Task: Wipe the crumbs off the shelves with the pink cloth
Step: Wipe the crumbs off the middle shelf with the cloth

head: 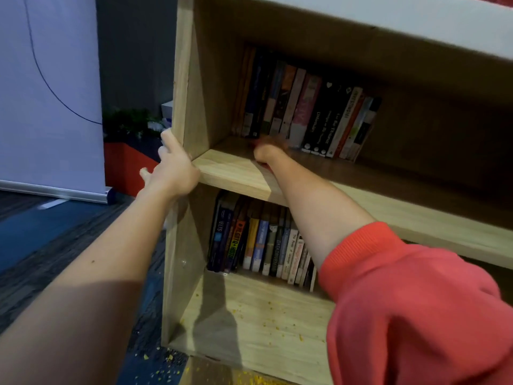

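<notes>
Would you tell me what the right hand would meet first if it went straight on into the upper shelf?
Probably the row of upright paperback books, near its left end, just beyond the right hand and its pink cloth on the light wooden upper shelf. Blur hides the gap.

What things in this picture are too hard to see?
All in the head view:
- Right hand: motion-blurred, so its fingers cannot be told apart.
- Pink cloth: at most a reddish sliver shows under that hand.
- Lower shelf: the right part is hidden by the red sleeve.
- Upper books: the titles are mostly too dark and small.
- Bookcase: the top is cut off by the upper edge.
</notes>
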Demonstrator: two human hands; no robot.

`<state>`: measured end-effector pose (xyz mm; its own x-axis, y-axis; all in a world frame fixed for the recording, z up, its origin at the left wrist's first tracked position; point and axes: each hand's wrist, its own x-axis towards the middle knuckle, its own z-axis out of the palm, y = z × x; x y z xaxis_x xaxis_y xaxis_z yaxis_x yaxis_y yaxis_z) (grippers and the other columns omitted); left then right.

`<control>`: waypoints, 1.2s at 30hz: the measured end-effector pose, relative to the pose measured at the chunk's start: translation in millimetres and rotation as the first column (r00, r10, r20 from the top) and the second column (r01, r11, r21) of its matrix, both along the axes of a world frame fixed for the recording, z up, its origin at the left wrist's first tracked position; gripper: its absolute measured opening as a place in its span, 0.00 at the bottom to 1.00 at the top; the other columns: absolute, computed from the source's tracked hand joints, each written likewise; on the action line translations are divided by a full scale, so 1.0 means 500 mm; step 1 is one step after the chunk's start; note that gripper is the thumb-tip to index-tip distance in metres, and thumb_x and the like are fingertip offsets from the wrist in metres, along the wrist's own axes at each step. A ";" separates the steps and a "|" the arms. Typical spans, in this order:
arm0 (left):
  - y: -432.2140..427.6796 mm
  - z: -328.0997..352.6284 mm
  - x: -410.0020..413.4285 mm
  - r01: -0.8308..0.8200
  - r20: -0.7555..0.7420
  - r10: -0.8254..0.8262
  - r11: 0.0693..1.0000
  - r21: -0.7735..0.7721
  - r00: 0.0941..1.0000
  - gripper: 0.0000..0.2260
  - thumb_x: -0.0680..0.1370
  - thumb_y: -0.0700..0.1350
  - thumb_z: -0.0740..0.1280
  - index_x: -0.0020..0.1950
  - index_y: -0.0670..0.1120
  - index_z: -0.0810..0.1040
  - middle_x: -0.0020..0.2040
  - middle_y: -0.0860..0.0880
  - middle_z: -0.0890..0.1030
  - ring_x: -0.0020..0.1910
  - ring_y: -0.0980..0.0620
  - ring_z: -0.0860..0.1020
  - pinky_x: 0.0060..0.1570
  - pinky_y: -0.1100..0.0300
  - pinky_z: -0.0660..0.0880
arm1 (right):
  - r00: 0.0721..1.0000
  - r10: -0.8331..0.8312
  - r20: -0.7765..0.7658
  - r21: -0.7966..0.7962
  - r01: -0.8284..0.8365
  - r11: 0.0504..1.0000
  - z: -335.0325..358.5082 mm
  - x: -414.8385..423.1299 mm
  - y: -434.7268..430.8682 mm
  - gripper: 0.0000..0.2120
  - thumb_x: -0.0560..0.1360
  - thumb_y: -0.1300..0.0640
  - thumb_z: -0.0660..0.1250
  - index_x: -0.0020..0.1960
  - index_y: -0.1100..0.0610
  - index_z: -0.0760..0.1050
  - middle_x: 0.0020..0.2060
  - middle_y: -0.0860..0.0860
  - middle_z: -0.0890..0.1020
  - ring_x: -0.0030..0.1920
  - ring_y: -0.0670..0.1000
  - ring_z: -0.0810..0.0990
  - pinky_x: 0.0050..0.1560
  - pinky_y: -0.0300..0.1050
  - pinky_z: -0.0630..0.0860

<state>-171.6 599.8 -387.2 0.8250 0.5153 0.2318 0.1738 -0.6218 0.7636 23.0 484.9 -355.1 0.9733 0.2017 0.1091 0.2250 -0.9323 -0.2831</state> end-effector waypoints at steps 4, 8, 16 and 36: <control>0.003 -0.002 0.004 0.018 0.003 -0.018 1.000 0.003 1.000 0.33 0.79 0.41 0.57 0.75 0.46 0.37 0.74 0.41 0.57 0.69 0.36 0.64 0.72 0.36 0.46 | 0.990 0.135 -0.028 0.040 -0.134 0.990 0.022 -0.015 0.041 0.20 0.79 0.55 0.54 0.69 0.63 0.66 0.66 0.62 0.70 0.61 0.62 0.74 0.36 0.43 0.72; 0.008 -0.008 0.012 0.002 0.008 -0.002 1.000 -0.013 1.000 0.32 0.78 0.40 0.57 0.73 0.51 0.40 0.74 0.42 0.59 0.68 0.35 0.66 0.71 0.34 0.47 | 0.959 0.280 -0.047 0.179 -0.267 0.947 0.024 -0.066 0.079 0.17 0.81 0.56 0.52 0.65 0.62 0.69 0.61 0.59 0.75 0.57 0.57 0.75 0.50 0.44 0.71; 0.007 -0.003 0.008 0.010 -0.014 -0.010 1.000 -0.024 1.000 0.33 0.77 0.39 0.56 0.74 0.50 0.38 0.75 0.42 0.58 0.69 0.37 0.65 0.73 0.38 0.42 | 0.874 0.483 0.056 0.243 -0.481 0.842 0.012 -0.185 0.033 0.21 0.76 0.66 0.56 0.67 0.59 0.71 0.64 0.54 0.73 0.59 0.50 0.74 0.55 0.38 0.70; -0.063 -0.032 -0.058 -0.084 0.167 0.076 0.996 0.040 0.983 0.39 0.75 0.32 0.59 0.76 0.44 0.36 0.78 0.46 0.45 0.76 0.45 0.53 0.72 0.41 0.46 | 0.883 0.131 0.452 0.486 -0.366 0.793 -0.006 -0.394 -0.272 0.15 0.77 0.66 0.57 0.56 0.57 0.79 0.57 0.47 0.74 0.63 0.48 0.66 0.66 0.44 0.64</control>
<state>-200.4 568.3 -403.0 0.7301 0.5636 0.3864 0.0986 -0.6465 0.7566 -173.8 349.1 -357.9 0.7531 0.2223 0.6193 0.6234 -0.5421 -0.5635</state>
